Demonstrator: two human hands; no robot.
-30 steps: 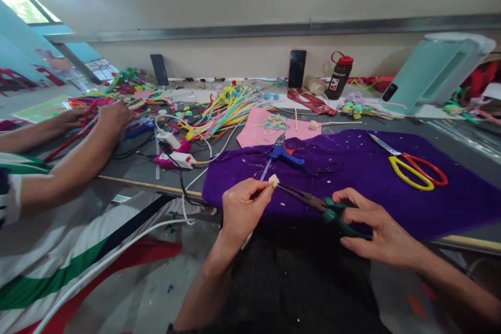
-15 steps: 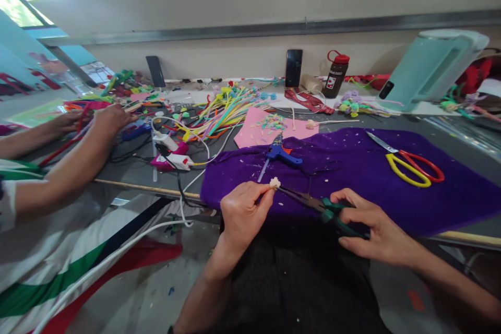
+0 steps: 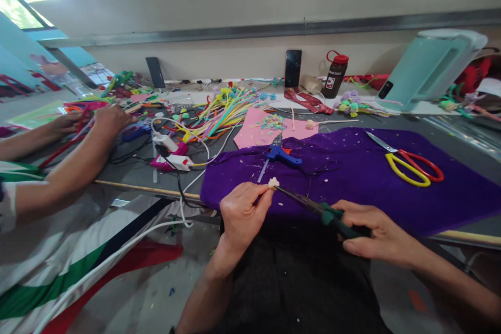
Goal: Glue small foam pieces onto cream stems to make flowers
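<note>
My left hand pinches a small cream-coloured flower-like piece between thumb and forefinger, just over the near edge of the purple cloth. From the right, long-nose pliers with green handles reach in, their tips at the piece. My right hand is wrapped round the handles, which look squeezed together. Beyond my left hand, a blue glue gun lies on the cloth with a clear stick out of its back. Whether the plier tips grip the piece is too small to tell.
Scissors with red and yellow handles lie on the cloth's right. Behind are pink paper with small bits and a pile of coloured stems. A power strip with cables sits left. A co-worker's hands work at far left.
My right hand has closed the plier handles, which stood spread before. The plier tips have shifted slightly at the cream piece. My left hand has hardly moved.
</note>
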